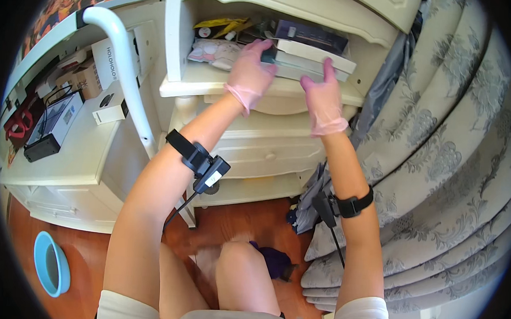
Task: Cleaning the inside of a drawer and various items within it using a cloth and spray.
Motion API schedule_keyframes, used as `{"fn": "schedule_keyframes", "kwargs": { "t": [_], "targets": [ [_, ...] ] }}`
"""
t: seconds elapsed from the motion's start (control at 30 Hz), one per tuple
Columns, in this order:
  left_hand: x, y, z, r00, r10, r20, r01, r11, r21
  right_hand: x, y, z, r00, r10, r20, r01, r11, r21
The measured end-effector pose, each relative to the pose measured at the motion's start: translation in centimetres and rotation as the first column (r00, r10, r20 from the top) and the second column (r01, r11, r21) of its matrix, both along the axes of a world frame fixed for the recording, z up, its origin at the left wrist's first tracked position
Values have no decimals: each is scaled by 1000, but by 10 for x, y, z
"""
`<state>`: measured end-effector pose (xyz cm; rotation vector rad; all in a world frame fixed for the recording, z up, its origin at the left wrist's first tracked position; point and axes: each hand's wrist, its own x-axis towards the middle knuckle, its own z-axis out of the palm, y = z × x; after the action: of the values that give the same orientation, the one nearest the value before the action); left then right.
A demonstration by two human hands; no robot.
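Both my hands wear thin pink gloves and reach into the open shelf of a cream cabinet (173, 88). My left hand (253, 74) is spread at the left end of a stack of white boxes (313, 57), beside a pale patterned pouch (215, 53). My right hand (326, 96) is at the front of the stack, index finger extended against the boxes and thumb apart. Whether either hand grips a box cannot be told. A dark blue box (311, 35) lies behind the stack. Yellow and black packaging (223, 26) is at the back left.
A white metal tube (121, 55) rises left of the cabinet, near a side cabinet (67, 168) bearing boxes and a black device. Grey floral curtains (435, 159) hang at right. A blue basin (52, 264) and dark purple cloth (272, 260) are on the wooden floor.
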<state>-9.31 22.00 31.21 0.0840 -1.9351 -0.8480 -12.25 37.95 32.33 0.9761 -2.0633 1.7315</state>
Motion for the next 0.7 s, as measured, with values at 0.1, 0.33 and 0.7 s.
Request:
{"fn": "schedule_keyframes", "kwargs": {
  "t": [0.1, 0.33, 0.7],
  "targets": [
    [8, 6, 3, 979, 62, -196, -88, 988, -125, -16, -4, -10, 822, -520, -231, 566, 792, 230],
    [-9, 10, 40, 878, 57, 474, 67, 968, -242, -61, -8, 17, 875, -463, -137, 459, 708, 537],
    [-10, 30, 7, 974, 30, 224, 87, 866, -492, -67, -32, -1, 777, -273, -567, 534, 762, 365]
  ]
}}
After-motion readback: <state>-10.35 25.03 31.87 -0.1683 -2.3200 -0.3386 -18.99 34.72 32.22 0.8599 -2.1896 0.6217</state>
